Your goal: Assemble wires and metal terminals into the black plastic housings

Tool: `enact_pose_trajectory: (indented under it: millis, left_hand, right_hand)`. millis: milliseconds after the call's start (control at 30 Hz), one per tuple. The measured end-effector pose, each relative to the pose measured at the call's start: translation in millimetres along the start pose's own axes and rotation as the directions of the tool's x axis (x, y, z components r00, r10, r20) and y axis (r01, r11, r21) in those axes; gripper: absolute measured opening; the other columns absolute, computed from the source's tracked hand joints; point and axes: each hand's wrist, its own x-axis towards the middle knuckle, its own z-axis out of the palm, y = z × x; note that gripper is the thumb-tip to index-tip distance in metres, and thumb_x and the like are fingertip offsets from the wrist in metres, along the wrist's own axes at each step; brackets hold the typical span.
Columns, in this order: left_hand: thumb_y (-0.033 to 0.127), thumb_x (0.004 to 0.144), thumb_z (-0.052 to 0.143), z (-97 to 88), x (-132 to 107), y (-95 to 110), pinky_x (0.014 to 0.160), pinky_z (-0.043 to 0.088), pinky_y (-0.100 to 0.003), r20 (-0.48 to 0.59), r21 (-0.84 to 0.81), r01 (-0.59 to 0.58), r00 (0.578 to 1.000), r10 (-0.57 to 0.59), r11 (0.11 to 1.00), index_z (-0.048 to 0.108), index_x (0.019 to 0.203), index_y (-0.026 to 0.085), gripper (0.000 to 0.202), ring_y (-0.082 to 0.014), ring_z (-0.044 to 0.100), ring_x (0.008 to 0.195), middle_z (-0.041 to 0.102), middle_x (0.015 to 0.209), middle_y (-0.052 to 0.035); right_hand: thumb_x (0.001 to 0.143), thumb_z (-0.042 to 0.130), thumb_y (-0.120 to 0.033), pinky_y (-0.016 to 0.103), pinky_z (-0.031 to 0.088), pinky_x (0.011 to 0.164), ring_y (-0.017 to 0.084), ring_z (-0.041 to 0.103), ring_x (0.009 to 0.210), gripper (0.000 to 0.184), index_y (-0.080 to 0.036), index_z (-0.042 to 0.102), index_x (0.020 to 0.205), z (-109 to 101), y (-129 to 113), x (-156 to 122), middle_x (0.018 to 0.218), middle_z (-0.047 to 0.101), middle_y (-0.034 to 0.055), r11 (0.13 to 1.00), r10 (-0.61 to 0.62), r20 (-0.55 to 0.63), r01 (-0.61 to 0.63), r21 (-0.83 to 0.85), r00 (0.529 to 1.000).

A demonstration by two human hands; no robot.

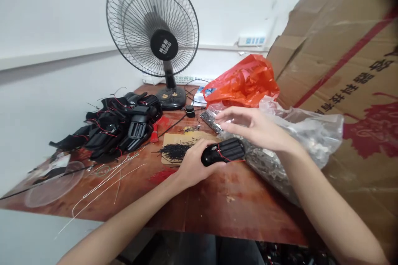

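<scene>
My left hand is closed round one end of a black plastic casing with a thin red wire across it, held just above the wooden table. My right hand hovers above and behind the casing, fingers stretched out and slightly curled, over a clear plastic bag of small metal parts. Nothing shows between the right fingers. A pile of thin black wire pieces lies on a cardboard scrap just left of my left hand.
A heap of black casings with red wires lies at the left. A black desk fan stands at the back, an orange plastic bag beside it. A large cardboard box fills the right. Loose thin wires and a clear lid lie front left.
</scene>
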Motion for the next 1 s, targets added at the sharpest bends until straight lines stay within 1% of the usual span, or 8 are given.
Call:
enact_pose_trajectory:
  millis: [133, 267, 367, 467, 633, 733, 867, 1000]
  left_hand:
    - [0.065, 0.074, 0.052, -2.4, 2.7, -7.2, 0.100, 0.040, -0.007, -0.162, 0.102, -0.041, 0.985, 0.058, 0.994, 0.053, 0.125, 0.018, 0.070, 0.0057, 0.049, 0.112, 0.051, 0.121, -0.0022]
    - [0.069, 0.072, 0.052, -1.9, 3.7, -15.5, 0.102, 0.041, -0.008, -0.227, 0.172, -0.006, 0.973, 0.045, 0.985, 0.045, 0.134, 0.021, 0.078, 0.0048, 0.049, 0.118, 0.049, 0.127, -0.0009]
    - [0.071, 0.069, 0.053, -0.2, 4.5, -18.5, 0.101, 0.042, -0.007, -0.225, 0.142, 0.013, 0.974, 0.020, 0.990, 0.039, 0.138, 0.021, 0.087, 0.0045, 0.050, 0.118, 0.049, 0.127, -0.0013]
    - [0.068, 0.069, 0.057, 0.2, 6.4, -16.4, 0.105, 0.041, -0.006, -0.202, -0.024, 0.039, 0.978, -0.043, 0.999, 0.036, 0.139, 0.020, 0.087, 0.0064, 0.050, 0.118, 0.050, 0.125, -0.0011]
    - [0.057, 0.084, 0.041, 0.5, 9.8, -16.8, 0.096, 0.043, -0.001, -0.045, -0.285, 0.101, 0.992, -0.119, 0.953, 0.053, 0.125, 0.017, 0.058, 0.0107, 0.053, 0.105, 0.053, 0.120, -0.0010]
    - [0.053, 0.086, 0.039, 2.6, 10.4, -24.0, 0.096, 0.042, 0.000, -0.037, -0.198, 0.049, 0.998, -0.057, 0.979, 0.059, 0.119, 0.019, 0.051, 0.0113, 0.052, 0.105, 0.055, 0.118, 0.0004]
    - [0.049, 0.084, 0.046, 4.8, 10.7, -30.8, 0.103, 0.041, -0.002, -0.063, -0.017, -0.147, 0.987, 0.145, 0.989, 0.062, 0.115, 0.015, 0.048, 0.0098, 0.051, 0.108, 0.056, 0.114, -0.0016]
    - [0.047, 0.083, 0.049, 4.3, 11.0, -29.8, 0.098, 0.040, 0.000, -0.086, 0.004, -0.147, 0.985, 0.147, 0.989, 0.062, 0.114, 0.015, 0.047, 0.0112, 0.052, 0.106, 0.057, 0.112, 0.0000]
  right_hand:
    - [0.087, 0.064, -0.041, 0.040, 0.049, 0.096, 0.022, 0.062, 0.108, 0.038, -0.021, 0.063, 0.119, 14.8, 23.7, 0.0, 0.118, 0.064, 0.0078, 0.981, 0.137, 0.058, -0.143, 0.134, 0.989]
    - [0.087, 0.065, -0.043, 0.039, 0.050, 0.096, 0.021, 0.062, 0.110, 0.050, -0.023, 0.054, 0.131, 38.3, 38.6, -11.8, 0.123, 0.062, 0.0081, 0.935, 0.269, 0.014, -0.264, 0.237, 0.963]
    - [0.090, 0.061, -0.042, 0.038, 0.046, 0.101, 0.020, 0.062, 0.110, 0.035, -0.023, 0.063, 0.120, 52.2, 43.3, -22.2, 0.120, 0.064, 0.0058, 0.967, 0.193, -0.051, -0.181, 0.181, 0.980]
    - [0.092, 0.059, -0.039, 0.036, 0.046, 0.100, 0.020, 0.062, 0.107, 0.026, -0.023, 0.068, 0.111, 61.5, 50.8, -31.1, 0.115, 0.067, 0.0042, 0.987, 0.127, -0.174, -0.107, 0.120, 0.976]
    - [0.091, 0.060, -0.035, 0.042, 0.040, 0.109, 0.022, 0.056, 0.120, 0.039, -0.029, 0.059, 0.130, 75.9, 69.3, -46.1, 0.129, 0.060, 0.0045, 0.991, 0.102, -0.268, -0.075, 0.109, 0.958]
    - [0.092, 0.060, -0.029, 0.042, 0.033, 0.114, 0.022, 0.047, 0.130, 0.048, -0.032, 0.051, 0.139, 81.0, 75.6, -53.9, 0.139, 0.051, 0.0046, 1.000, -0.006, -0.220, 0.009, 0.013, 0.976]
    - [0.094, 0.054, -0.022, 0.040, 0.038, 0.110, 0.021, 0.046, 0.129, 0.049, -0.030, 0.049, 0.142, 81.2, 74.9, -58.4, 0.139, 0.047, 0.0070, 0.989, -0.123, -0.081, 0.116, -0.090, 0.989]
    - [0.095, 0.050, -0.018, 0.038, 0.038, 0.110, 0.019, 0.045, 0.129, 0.048, -0.031, 0.048, 0.141, 80.8, 70.7, -57.7, 0.139, 0.047, 0.0057, 0.988, -0.127, -0.053, 0.122, -0.093, 0.991]
